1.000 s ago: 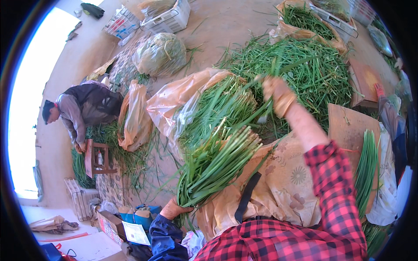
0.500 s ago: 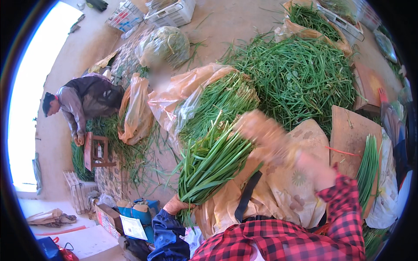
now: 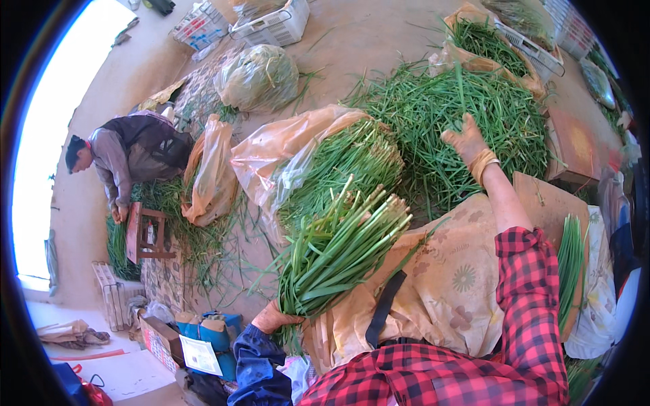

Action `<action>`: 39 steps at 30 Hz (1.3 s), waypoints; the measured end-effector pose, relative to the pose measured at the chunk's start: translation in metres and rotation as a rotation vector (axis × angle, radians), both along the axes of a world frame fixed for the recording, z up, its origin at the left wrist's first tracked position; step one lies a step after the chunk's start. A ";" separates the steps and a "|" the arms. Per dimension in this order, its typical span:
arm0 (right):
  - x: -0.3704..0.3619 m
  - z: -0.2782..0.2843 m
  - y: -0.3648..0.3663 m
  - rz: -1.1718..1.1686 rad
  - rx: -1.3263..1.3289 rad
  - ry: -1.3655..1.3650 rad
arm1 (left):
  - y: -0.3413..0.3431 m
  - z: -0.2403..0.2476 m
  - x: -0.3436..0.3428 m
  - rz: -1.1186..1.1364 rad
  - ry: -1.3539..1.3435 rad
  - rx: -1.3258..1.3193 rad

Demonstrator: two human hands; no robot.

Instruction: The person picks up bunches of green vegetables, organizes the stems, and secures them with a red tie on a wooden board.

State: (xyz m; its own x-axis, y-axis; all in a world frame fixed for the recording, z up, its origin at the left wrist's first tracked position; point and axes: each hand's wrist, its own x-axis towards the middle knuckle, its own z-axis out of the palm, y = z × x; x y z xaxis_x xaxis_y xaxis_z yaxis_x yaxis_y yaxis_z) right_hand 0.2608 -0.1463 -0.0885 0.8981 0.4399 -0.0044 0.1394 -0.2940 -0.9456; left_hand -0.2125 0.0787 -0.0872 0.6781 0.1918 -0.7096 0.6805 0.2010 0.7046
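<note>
My left hand (image 3: 276, 317) grips a thick bunch of garlic chives (image 3: 338, 254) by its leafy end. The pale cut ends point up and to the right, over my lap. My right arm is stretched forward, and my right hand (image 3: 468, 145), with a tan band at the wrist, is over the big loose heap of chives (image 3: 467, 88). Its thumb and forefinger are apart; a single green blade stands just beyond the fingertips, and I cannot tell whether it touches them. Ahead of the bunch, more chives (image 3: 345, 169) lie in an orange plastic bag (image 3: 291, 139).
A stained flowered apron (image 3: 467, 284) covers my lap. At my right, a board (image 3: 552, 210) carries a neat chive bundle (image 3: 571, 264). A co-worker (image 3: 139, 152) bends over a small wooden stool (image 3: 145, 233) at the left. White crates (image 3: 274, 24) and a filled plastic bag (image 3: 257, 78) stand farther off.
My right hand has moved from beside the bunch's cut ends forward and right, out over the loose heap. My left hand keeps its grip, and the bunch has tilted slightly.
</note>
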 end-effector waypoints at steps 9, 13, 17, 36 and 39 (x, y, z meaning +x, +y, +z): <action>-0.093 -0.058 0.085 0.480 0.167 1.234 | -0.001 0.026 0.011 -0.164 -0.031 0.257; -0.078 -0.035 0.096 0.679 0.350 1.073 | 0.002 0.021 0.001 -0.121 -0.130 0.217; -0.010 0.002 0.035 0.599 1.135 0.959 | -0.001 0.017 0.009 -0.160 -0.128 0.121; -0.098 0.010 0.012 0.447 0.232 0.483 | 0.007 -0.006 -0.011 -0.084 -0.148 0.139; -0.035 0.040 -0.006 0.296 0.490 0.370 | 0.006 0.008 -0.009 0.062 -0.040 -0.027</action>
State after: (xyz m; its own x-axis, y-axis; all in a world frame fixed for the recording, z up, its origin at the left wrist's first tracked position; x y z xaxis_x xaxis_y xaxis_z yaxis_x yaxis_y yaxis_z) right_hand 0.2258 -0.1521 -0.0485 0.7172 0.6964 -0.0256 -0.2104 0.1814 -0.9606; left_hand -0.2219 0.0848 -0.0796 0.6931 0.2158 -0.6878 0.6379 0.2609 0.7246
